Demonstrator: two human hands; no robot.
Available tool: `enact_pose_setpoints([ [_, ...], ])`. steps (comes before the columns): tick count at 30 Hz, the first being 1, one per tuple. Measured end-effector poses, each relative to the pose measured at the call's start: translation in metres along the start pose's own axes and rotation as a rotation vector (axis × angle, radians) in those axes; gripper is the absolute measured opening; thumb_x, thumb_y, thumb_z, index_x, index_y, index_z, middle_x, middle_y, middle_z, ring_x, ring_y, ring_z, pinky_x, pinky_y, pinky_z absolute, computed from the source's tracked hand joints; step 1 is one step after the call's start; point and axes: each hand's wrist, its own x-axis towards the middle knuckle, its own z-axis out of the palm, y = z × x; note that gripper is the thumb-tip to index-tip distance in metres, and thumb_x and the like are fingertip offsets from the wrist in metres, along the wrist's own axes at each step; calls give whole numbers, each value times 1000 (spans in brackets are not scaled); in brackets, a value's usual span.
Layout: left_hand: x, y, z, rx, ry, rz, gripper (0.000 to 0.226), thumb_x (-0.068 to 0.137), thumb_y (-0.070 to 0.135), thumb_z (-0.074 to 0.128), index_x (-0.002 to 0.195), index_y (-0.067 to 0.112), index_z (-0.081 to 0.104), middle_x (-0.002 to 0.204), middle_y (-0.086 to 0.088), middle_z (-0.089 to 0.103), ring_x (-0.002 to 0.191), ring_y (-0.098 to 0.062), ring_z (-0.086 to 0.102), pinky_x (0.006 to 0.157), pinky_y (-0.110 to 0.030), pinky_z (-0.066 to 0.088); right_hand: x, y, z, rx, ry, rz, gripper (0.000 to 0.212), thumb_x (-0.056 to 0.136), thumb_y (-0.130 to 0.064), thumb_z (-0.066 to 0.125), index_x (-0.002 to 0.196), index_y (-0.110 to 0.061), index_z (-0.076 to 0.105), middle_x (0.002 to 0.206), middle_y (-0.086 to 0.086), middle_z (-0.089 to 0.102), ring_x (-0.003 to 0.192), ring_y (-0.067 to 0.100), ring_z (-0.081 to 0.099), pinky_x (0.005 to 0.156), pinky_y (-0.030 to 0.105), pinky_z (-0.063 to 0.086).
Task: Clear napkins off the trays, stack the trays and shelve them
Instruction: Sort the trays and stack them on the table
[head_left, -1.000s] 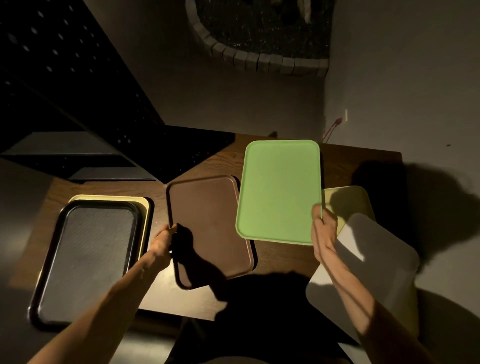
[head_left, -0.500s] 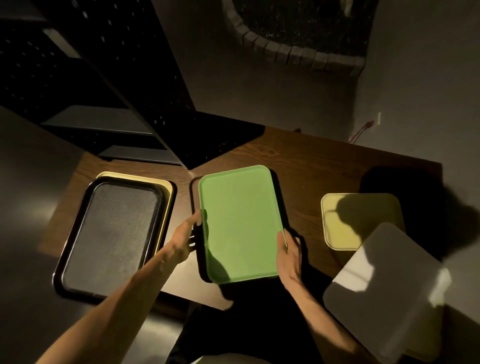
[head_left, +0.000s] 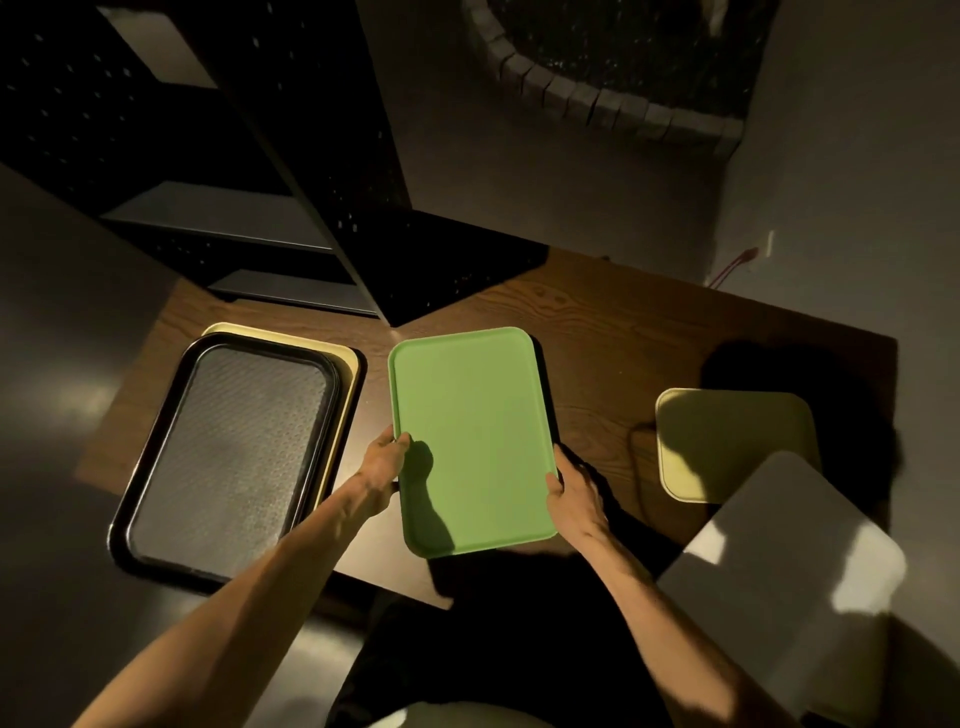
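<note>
Green tray (head_left: 470, 431) between both hands' fingers (head_left: 402, 441).

Wood-grain tabletop (head_left: 613, 332), dark brown, lit w/ hard shadows. At left, a pale yellow tray (head_left: 349, 364) is laid on it, w/ a black textured tray (head_left: 228, 457) stacked on top, offset toward the near-left so the yellow rim is seen along the far and right edges; the black tray's near end overhangs the tabletop edge. At centre a green tray (head_left: 467, 436) is seen over the tabletop; whether it rests directly on the wood can't be told. At right, another yellow tray (head_left: 727, 436) lies flat, its near-right corner covered by a grey tray (head_left: 789, 561) that juts past the tabletop edge.
</note>
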Motion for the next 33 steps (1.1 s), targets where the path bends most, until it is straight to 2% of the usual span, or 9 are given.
enact_pose_setpoints([
  [3, -2, 0, -5, -18, -5, 12, 41, 103, 15, 46, 143, 19, 46, 128, -10, 58, 109, -29, 53, 77, -45, 48, -3, -6, -7, 362, -88, 150, 59, 97, -38, 55, 149, -20, 35, 151, 6, 43, 137, 26, 42, 109, 35, 35],
  [7, -17, 0, -16, 9, -63, 72, 46, 101, 11, 49, 146, 18, 42, 130, -11, 59, 112, -28, 54, 85, -47, 49, -11, -22, -21, 658, -281, 333, 73, 91, -59, 53, 150, -23, 30, 150, 0, 39, 137, 24, 39, 102, 36, 38],
  [11, -29, 5, -38, 86, -131, 144, 54, 99, 7, 52, 150, 15, 38, 122, -10, 61, 112, -25, 56, 102, -46, 45, -19, -28, -21, 537, -362, 315, 81, 85, -67, 52, 148, -19, 36, 146, 4, 43, 125, 24, 47, 91, 32, 49],
  [14, -41, 18, -54, 128, -152, 199, 54, 98, 6, 54, 148, 14, 38, 102, 2, 60, 95, -13, 58, 96, -36, 43, -27, -35, -16, 409, -364, 296, 90, 81, -75, 48, 144, -11, 38, 129, 12, 51, 100, 23, 63, 71, 25, 53],
  [17, -46, 31, -73, 148, -131, 238, 49, 98, 10, 54, 146, 15, 44, 114, -9, 66, 101, -20, 61, 89, -33, 49, -32, -51, -10, 392, -368, 254, 98, 77, -80, 47, 142, -8, 37, 107, 8, 54, 89, 24, 68, 74, 28, 55],
  [21, -51, 40, -110, 145, -114, 257, 41, 99, 10, 51, 140, 17, 54, 129, -14, 63, 120, -31, 56, 108, -49, 42, -36, -84, -3, 362, -395, 182, 106, 73, -84, 47, 147, -11, 31, 102, 3, 53, 92, 24, 69, 81, 32, 57],
  [23, -54, 46, -129, 137, -109, 242, 42, 99, 11, 51, 141, 18, 52, 133, -14, 61, 124, -32, 53, 111, -52, 38, -41, -103, 0, 335, -410, 145, 105, 74, -83, 47, 147, -10, 31, 100, 5, 55, 90, 23, 70, 73, 26, 54],
  [27, -59, 57, -164, 129, -74, 239, 42, 99, 13, 53, 141, 17, 51, 131, -14, 62, 112, -27, 55, 96, -42, 43, -50, -140, 14, 256, -436, 80, 93, 83, -77, 43, 144, -8, 35, 115, 11, 55, 84, 19, 71, 62, 17, 48],
  [33, -50, 55, -223, 148, 39, 240, 41, 100, 15, 52, 140, 6, 51, 118, -11, 61, 106, -23, 54, 93, -34, 41, -61, -186, 62, 138, -470, 28, 79, 81, -80, 37, 102, -7, 57, 89, 10, 65, 79, 22, 74, 87, 33, 55],
])
